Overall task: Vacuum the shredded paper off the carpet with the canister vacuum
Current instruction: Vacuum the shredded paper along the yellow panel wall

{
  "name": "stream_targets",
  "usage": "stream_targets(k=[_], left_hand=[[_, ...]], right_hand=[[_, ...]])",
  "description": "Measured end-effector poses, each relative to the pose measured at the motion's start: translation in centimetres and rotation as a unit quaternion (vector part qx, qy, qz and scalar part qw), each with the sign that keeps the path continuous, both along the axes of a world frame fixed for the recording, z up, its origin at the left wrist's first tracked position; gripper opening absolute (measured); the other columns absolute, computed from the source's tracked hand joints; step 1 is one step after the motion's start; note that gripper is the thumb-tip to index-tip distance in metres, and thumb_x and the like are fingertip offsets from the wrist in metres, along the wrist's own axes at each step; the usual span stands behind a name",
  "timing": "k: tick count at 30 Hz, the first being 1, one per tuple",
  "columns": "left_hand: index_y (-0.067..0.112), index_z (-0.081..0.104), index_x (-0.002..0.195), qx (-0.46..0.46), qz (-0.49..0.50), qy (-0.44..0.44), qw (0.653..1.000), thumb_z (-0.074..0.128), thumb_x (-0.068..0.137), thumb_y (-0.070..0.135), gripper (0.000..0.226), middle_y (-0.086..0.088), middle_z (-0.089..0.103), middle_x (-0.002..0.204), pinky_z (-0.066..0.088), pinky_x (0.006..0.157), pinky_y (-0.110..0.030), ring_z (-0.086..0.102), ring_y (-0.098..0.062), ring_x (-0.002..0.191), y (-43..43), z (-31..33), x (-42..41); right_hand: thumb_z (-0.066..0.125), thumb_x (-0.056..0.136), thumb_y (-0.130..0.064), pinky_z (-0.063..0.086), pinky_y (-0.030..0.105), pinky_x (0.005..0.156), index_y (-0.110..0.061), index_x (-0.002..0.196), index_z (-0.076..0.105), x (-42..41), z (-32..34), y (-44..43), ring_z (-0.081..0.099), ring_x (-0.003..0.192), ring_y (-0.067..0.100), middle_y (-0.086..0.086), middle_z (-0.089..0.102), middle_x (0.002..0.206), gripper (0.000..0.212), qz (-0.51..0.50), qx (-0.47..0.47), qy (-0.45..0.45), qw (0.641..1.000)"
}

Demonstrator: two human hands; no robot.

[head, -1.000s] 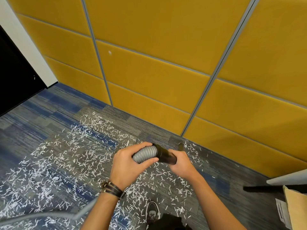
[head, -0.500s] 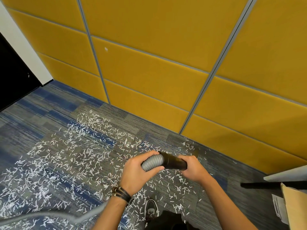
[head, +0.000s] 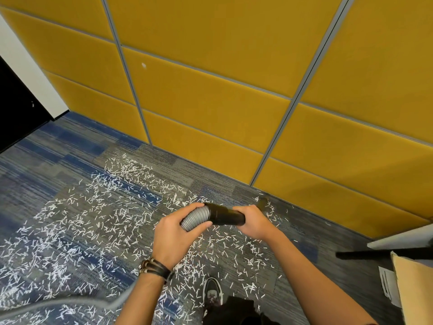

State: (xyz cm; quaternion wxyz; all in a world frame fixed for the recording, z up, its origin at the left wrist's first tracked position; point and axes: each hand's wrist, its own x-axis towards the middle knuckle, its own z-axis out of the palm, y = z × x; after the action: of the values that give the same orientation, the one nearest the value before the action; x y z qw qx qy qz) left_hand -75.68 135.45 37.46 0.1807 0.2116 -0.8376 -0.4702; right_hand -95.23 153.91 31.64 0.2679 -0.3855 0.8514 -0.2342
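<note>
My left hand (head: 174, 235) is wrapped around the grey ribbed hose (head: 195, 218) just where it enters the black tube (head: 226, 215), fingers over the top and thumb curled underneath. My right hand (head: 254, 221) grips the black tube a little further right, fingers closed round it. The two hands are near each other but not touching. Past my right hand a dark, blurred tip points toward the wall, low over the carpet (head: 46, 165); I cannot tell whether it touches the floor. Behind my left wrist the hose runs off to the near left as a soft grey blur.

The shredded paper (head: 93, 219) lies thick across the blue-and-grey carpet. It is densest to the left and near me, and thinner to the right and up against the wall. Yellow wall panels (head: 210, 90) with grey metal seams close off the far side. At the far left is a dark doorway (head: 14, 102) with a white frame (head: 28, 73).

On the right a white ledge (head: 398, 238) juts in, and a black bar (head: 365, 254) lies beneath it, pointing left. A cardboard box (head: 414, 289) sits in the near right corner, so that side of the floor is crowded. A white sheet (head: 389, 285) on the box's side carries print too small to read. My black shoe (head: 212, 293) stands among the shreds just below my hands, and braided bracelets (head: 154, 269) circle my left wrist.
</note>
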Motion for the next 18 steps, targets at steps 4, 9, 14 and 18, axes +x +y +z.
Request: stream_targets(k=[4,9,14,18], left_hand=[[0.08,0.055,0.115,-0.036,-0.007,0.014,0.999,0.073,0.069,0.08,0.049,0.046,0.063,0.111,0.064,0.073,-0.035,0.07,0.001,0.09,-0.2,1.4,0.9],[0.055,0.062,0.131,-0.044,-0.04,0.023,0.998,0.074,0.068,0.076,0.067,0.037,0.07,0.108,0.063,0.084,-0.034,0.069,0.006,0.099,0.2,2.2,1.6],[0.055,0.066,0.126,-0.028,-0.065,0.046,0.996,0.079,0.068,0.074,0.063,0.033,0.071,0.116,0.062,0.088,-0.034,0.072,0.001,0.1,0.3,3.0,2.8],[0.051,0.069,0.127,-0.047,-0.06,0.044,0.996,0.074,0.07,0.081,0.065,0.029,0.074,0.106,0.064,0.08,-0.035,0.071,0.002,0.093,0.3,3.2,3.7]], right_hand=[[0.065,0.079,-0.001,0.041,0.023,0.059,-0.03,0.077,0.061,0.8,0.1,-0.7,0.057,0.064,0.007,-0.011,0.06,0.065,0.029,0.002,-0.023,-0.001,1.0],[0.065,0.079,-0.002,0.036,0.023,0.058,-0.037,0.072,0.055,2.6,0.0,0.0,0.055,0.062,0.008,-0.009,0.059,0.064,0.037,-0.026,-0.066,-0.005,0.997],[0.064,0.078,-0.001,0.036,0.023,0.055,-0.025,0.076,0.06,4.9,-0.4,1.4,0.053,0.056,0.01,-0.006,0.061,0.062,0.024,-0.046,-0.094,-0.023,0.994],[0.064,0.079,0.001,0.036,0.019,0.055,-0.022,0.078,0.065,5.9,0.0,1.6,0.053,0.056,0.008,-0.008,0.061,0.063,0.023,-0.051,-0.102,-0.028,0.993]])
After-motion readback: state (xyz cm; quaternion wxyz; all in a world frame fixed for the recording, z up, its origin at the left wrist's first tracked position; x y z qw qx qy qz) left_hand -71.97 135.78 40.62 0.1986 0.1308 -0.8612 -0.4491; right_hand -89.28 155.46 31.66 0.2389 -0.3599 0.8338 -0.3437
